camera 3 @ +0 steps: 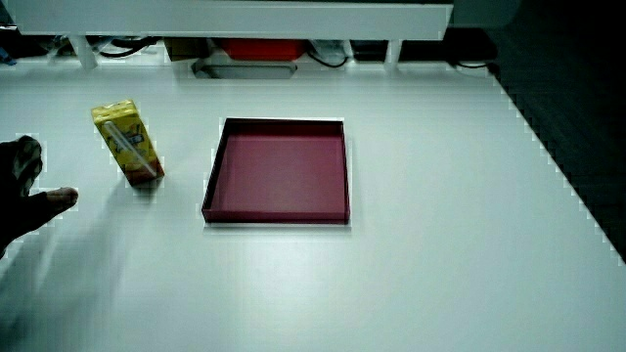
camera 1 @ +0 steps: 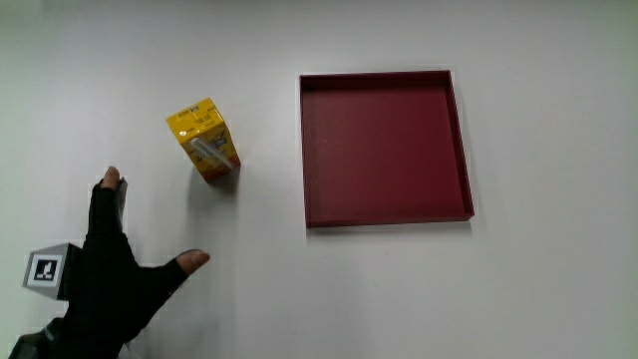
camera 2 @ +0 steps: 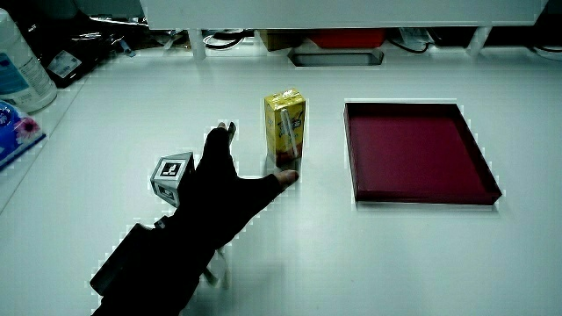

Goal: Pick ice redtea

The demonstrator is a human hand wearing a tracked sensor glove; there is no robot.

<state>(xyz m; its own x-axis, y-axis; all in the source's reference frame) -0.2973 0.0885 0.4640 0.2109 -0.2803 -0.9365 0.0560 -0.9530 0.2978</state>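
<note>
The ice red tea is a yellow drink carton (camera 1: 204, 140) with a straw on its side, standing upright on the white table beside a dark red tray (camera 1: 385, 148). Both side views show the carton (camera 2: 285, 129) (camera 3: 128, 143). The hand (camera 1: 115, 274) in its black glove is nearer to the person than the carton, a short way from it, with fingers spread and holding nothing. In a side view the hand (camera 2: 224, 189) has its thumb reaching close to the carton's base. A patterned cube (camera 1: 45, 269) sits on its back.
The red tray (camera 2: 420, 154) (camera 3: 279, 171) is shallow and square with nothing in it. A white bottle (camera 2: 19, 66) and a packet stand at the table's edge. A low partition with cables runs along the table's far edge.
</note>
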